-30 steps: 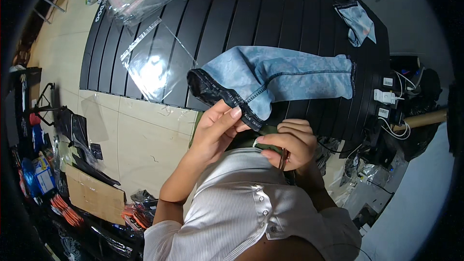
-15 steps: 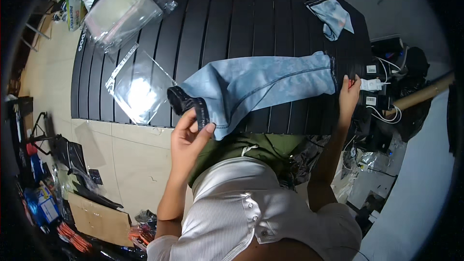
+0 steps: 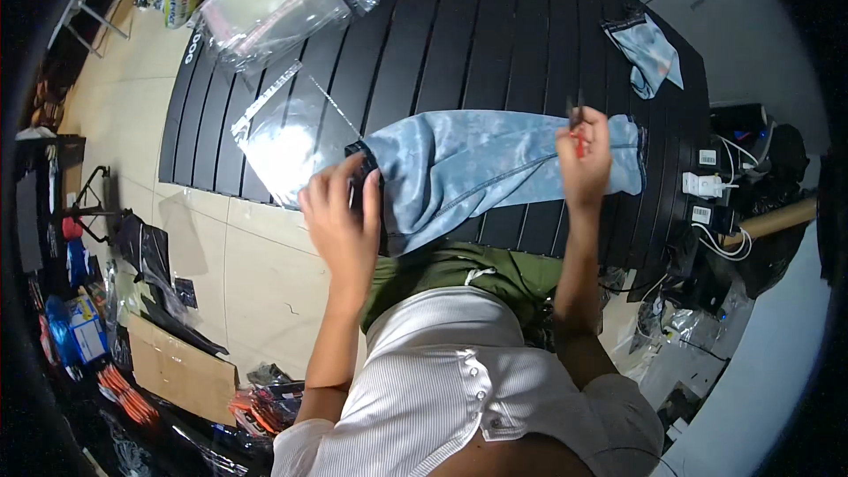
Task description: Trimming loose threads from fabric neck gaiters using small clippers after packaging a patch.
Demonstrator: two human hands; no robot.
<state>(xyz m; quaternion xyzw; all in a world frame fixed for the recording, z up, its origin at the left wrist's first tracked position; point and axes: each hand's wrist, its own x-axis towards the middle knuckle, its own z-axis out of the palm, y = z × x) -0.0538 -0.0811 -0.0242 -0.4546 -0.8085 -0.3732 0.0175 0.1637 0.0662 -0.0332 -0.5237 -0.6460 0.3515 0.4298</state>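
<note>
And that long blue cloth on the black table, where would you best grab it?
I'd probably pinch the cloth by its dark-edged right end, coming from the right: that end lies uncovered on the table, while the left hand is at the opposite end's dark band.

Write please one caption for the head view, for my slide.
Left hand at the dark band of a blue garment, right hand holding a partly red tool over it, black slatted table beneath.

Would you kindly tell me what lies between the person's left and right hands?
In the head view, most of the blue mottled fabric piece lies between the left hand and the right hand, lengthwise over the black slatted table.
</note>
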